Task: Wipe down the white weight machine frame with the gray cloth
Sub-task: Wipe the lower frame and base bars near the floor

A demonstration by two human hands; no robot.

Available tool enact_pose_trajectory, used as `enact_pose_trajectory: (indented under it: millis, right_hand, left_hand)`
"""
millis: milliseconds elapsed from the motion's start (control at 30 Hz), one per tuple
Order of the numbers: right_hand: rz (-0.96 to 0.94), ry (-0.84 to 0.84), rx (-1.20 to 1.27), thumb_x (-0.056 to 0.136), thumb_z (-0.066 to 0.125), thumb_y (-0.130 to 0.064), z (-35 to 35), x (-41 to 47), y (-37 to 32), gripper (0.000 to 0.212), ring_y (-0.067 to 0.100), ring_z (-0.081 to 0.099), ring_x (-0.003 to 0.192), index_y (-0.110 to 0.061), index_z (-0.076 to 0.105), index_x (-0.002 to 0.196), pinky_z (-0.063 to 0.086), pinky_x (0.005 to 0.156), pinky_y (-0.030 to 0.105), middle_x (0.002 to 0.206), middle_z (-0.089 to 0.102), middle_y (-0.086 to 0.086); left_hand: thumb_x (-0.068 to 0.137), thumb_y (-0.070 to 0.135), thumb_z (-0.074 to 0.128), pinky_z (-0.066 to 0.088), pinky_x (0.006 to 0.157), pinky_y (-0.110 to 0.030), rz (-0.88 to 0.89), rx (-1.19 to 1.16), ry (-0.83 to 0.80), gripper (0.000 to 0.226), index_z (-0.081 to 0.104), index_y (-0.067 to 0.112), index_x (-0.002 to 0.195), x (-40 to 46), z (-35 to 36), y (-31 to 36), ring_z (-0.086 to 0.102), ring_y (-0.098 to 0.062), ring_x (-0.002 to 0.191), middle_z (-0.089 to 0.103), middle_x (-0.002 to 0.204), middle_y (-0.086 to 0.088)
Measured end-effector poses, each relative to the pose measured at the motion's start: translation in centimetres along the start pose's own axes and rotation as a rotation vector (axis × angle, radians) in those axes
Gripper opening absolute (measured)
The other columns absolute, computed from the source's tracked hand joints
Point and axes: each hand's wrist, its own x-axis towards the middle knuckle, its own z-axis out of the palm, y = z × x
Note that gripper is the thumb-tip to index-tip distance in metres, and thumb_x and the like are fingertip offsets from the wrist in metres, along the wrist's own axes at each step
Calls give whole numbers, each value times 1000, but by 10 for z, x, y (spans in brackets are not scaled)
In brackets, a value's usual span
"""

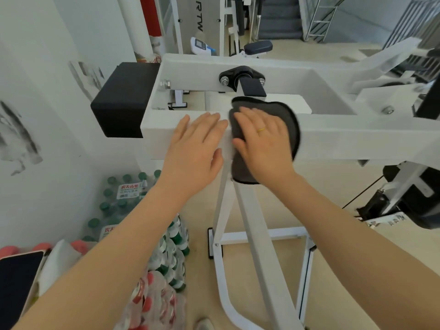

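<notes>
The white weight machine frame (345,136) runs across the middle of the view as a thick horizontal beam on slanted legs. A gray cloth (289,120) with a dark edge lies draped over the beam's top and front face. My right hand (262,141) presses flat on the cloth, fingers straight, a yellow ring on one finger. My left hand (197,146) rests flat on the bare beam just left of the cloth, fingers straight, thumb hanging over the front face.
A black end block (121,101) caps the beam's left end by the white wall. Shrink-wrapped packs of water bottles (133,206) sit on the floor below left. A black pivot bracket (242,78) sits behind the cloth. Other gym machines and stairs stand farther back.
</notes>
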Motion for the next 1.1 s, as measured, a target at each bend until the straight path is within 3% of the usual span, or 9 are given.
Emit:
enact_pose_trajectory:
  millis: [133,200,367,500,633,800,900,1000,1100]
  right_hand:
    - [-142,-132,173,93,39,-22,-11,3,14,45,25,43,129,-6,48,133,30,104,39,139,47,8]
    - [-135,-177,203,91,40,-18,-19,-2,36,45,26,41,131,-7,47,134,28,105,39,141,45,7]
    - [104,-92,114,87,43,-20,-29,-24,93,44,27,44,127,-10,54,128,25,102,36,137,50,6]
    - [339,31,81,84,34,-24,-32,-29,105,47,28,47,119,-11,58,122,24,99,35,130,56,3]
    - [124,-35,34,85,35,-34,-22,-25,76,53,28,47,123,-11,54,129,22,99,36,136,52,5]
    - [-38,-136,31,87,51,-27,-26,-30,98,50,28,41,130,-12,47,135,20,105,36,142,44,5]
    - [59,-150,7,86,52,-31,-39,-43,135,49,28,42,128,-12,50,132,23,104,40,140,46,5]
    - [202,-158,-33,86,39,-42,-54,-60,179,56,29,41,128,-11,51,131,21,106,38,139,46,6]
    - [318,-141,-54,88,39,-42,-64,-72,209,56,32,39,128,-8,50,132,21,108,43,138,45,11]
  left_hand:
    - [80,14,40,23,108,-44,15,26,1,49,52,-1,125,7,5,13,50,-29,122,53,130,-17]
    - [79,11,43,26,107,-46,22,20,13,46,55,-1,121,9,8,20,52,-32,120,55,127,-19]
    - [77,4,52,27,106,-46,-33,-35,27,43,55,-6,119,10,12,28,51,-38,118,54,126,-24]
    - [80,3,57,22,109,-43,-43,-25,-18,48,49,-5,126,7,12,27,43,-37,127,47,135,-22]
    - [79,4,58,24,109,-47,-77,10,-23,47,50,-6,124,10,13,33,44,-39,124,48,132,-24]
    - [78,8,60,25,107,-50,-11,47,-20,47,53,-1,123,25,20,55,45,-39,122,48,132,-23]
    - [83,17,60,23,108,-47,78,38,-28,48,50,3,128,42,29,70,42,-35,126,45,137,-18]
    - [86,23,60,23,108,-46,121,17,-29,48,50,4,129,61,38,82,43,-34,125,47,136,-17]
    - [79,17,69,34,102,-47,160,-9,-31,45,57,1,119,70,47,91,53,-36,114,56,123,-20]
